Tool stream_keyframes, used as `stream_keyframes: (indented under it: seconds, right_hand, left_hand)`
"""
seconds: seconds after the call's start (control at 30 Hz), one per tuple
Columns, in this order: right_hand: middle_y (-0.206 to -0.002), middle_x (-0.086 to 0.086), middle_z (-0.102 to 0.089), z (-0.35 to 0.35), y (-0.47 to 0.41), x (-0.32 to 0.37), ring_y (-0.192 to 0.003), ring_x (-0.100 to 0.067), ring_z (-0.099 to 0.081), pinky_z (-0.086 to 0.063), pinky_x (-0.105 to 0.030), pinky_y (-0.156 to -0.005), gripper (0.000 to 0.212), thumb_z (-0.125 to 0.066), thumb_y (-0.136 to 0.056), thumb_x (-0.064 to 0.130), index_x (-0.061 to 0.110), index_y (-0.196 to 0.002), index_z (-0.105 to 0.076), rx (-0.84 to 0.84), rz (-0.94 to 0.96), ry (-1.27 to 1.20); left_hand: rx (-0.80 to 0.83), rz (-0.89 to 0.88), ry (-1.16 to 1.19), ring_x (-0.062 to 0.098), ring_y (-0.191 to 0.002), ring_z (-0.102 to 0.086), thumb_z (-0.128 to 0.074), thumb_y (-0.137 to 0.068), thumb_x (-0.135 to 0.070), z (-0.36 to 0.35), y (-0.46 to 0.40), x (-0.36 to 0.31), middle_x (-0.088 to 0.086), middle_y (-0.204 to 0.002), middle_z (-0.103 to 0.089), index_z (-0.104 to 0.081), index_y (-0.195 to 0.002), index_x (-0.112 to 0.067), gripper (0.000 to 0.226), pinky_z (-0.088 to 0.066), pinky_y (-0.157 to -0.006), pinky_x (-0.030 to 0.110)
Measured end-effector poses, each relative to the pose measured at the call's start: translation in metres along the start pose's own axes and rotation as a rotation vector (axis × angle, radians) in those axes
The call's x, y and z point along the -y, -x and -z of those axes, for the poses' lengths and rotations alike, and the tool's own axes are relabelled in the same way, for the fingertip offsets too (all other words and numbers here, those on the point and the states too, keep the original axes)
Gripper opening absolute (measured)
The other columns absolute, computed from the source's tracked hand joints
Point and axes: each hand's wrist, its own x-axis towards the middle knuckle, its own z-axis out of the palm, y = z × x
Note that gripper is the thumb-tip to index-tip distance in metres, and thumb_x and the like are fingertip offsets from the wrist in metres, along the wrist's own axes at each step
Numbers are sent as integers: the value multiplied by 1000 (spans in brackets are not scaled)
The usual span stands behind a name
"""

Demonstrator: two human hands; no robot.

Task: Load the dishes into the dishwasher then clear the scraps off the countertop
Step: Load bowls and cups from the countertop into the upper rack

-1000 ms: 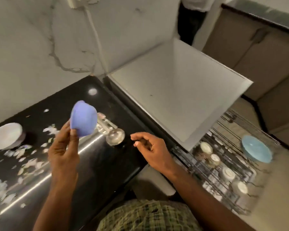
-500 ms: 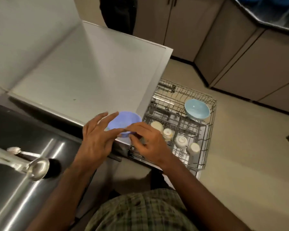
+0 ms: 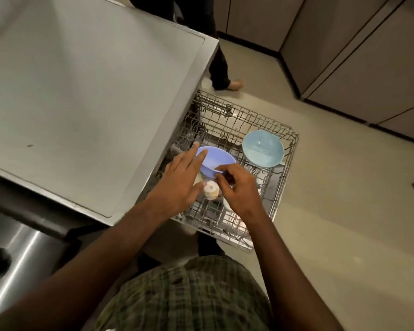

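A lavender bowl (image 3: 216, 159) hangs over the pulled-out wire dishwasher rack (image 3: 281, 194), open side up and tilted. My left hand (image 3: 179, 185) lies flat along its near-left rim with fingers stretched out. My right hand (image 3: 239, 189) pinches the bowl's near-right rim with its fingertips. Below the bowl a small white cup (image 3: 210, 188) sits upside down in the rack; other cups are hidden by my hands. A light blue bowl (image 3: 263, 149) rests in the rack's far right part.
The grey dishwasher top (image 3: 81, 91) juts out on the left, above the rack. A steel sink (image 3: 17, 254) shows at lower left. Another person's legs and bare foot (image 3: 227, 83) stand beyond the rack. Beige cabinets (image 3: 359, 56) line the far right; tan floor surrounds the rack.
I turned from the scrap-strewn counter toward the dishwasher. The lavender bowl moved from my left hand alone above the counter out over the rack, where both hands now touch it.
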Motion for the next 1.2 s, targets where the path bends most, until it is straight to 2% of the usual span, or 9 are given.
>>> stream_keyframes:
  seconds: [0.2, 0.33, 0.47, 0.6, 0.7, 0.8, 0.83, 0.97, 1.2]
  right_hand:
    - [-107, -11, -76, -7, -69, -74, -88, -22, -71, -60, -37, -83, 17, -66, -98, 7, 5, -111, -77, 85, -268, 47]
    - [-120, -18, -76, -20, -117, -99, -106, -35, -73, -56, -38, -93, 26, -60, -99, 2, -1, -121, -74, 179, -352, 109]
    - [-128, -23, -71, -39, -154, -129, -116, -43, -67, -49, -33, -91, 35, -52, -101, -1, -4, -132, -67, 292, -402, 174]
    - [-123, -26, -70, -59, -169, -157, -106, -46, -67, -46, -34, -80, 35, -51, -101, 2, -2, -133, -65, 417, -448, 237]
    - [-129, -24, -69, -69, -170, -169, -110, -45, -66, -45, -31, -81, 36, -55, -102, 5, 1, -136, -64, 454, -479, 268]
    - [-128, -25, -69, -73, -164, -175, -111, -45, -66, -43, -27, -70, 37, -56, -100, 3, 1, -136, -63, 478, -480, 323]
    - [-127, -25, -69, -74, -162, -175, -111, -45, -67, -48, -27, -70, 39, -56, -99, 2, 1, -137, -62, 478, -478, 339]
    - [-131, -21, -70, -73, -156, -173, -114, -45, -67, -54, -39, -90, 47, -59, -95, 4, 6, -142, -62, 451, -486, 319]
    - [-130, -18, -72, -62, -136, -140, -113, -41, -69, -55, -35, -87, 43, -54, -95, 15, 9, -135, -69, 323, -459, 211]
  left_hand:
    - [108, 61, 32, 29, -158, -13, -58, -103, -35, -18, -30, -11, 1, -175, -7, -18, -165, -23, 75, -24, -124, 58]
    - [166, 159, 99, 25, -158, -11, -50, -103, -44, -20, -28, -5, -3, -174, -11, -22, -164, -29, 69, -20, -126, 57]
    - [170, 236, 141, 23, -154, -22, -50, -97, -45, -20, -28, 2, 2, -170, -25, -35, -159, -24, 67, -22, -126, 48]
    - [164, 239, 148, 24, -152, -29, -56, -99, -41, -23, -27, 9, 6, -167, -32, -42, -155, -19, 61, -27, -125, 47]
    - [149, 242, 147, 23, -152, -30, -59, -100, -38, -22, -30, 10, 7, -166, -35, -44, -153, -17, 59, -24, -125, 39]
    - [135, 232, 149, 22, -150, -32, -60, -100, -37, -19, -30, 10, 7, -164, -37, -46, -152, -17, 57, -24, -123, 35]
    - [137, 232, 153, 21, -150, -33, -58, -99, -38, -19, -30, 11, 7, -164, -38, -46, -152, -17, 57, -26, -124, 36]
    - [135, 218, 168, 20, -150, -33, -54, -99, -41, -18, -26, 10, 6, -164, -38, -45, -152, -18, 58, -28, -124, 38]
    - [85, 182, 194, 20, -149, -34, -54, -102, -39, -8, -10, 3, 6, -162, -40, -46, -152, -18, 55, -27, -124, 36]
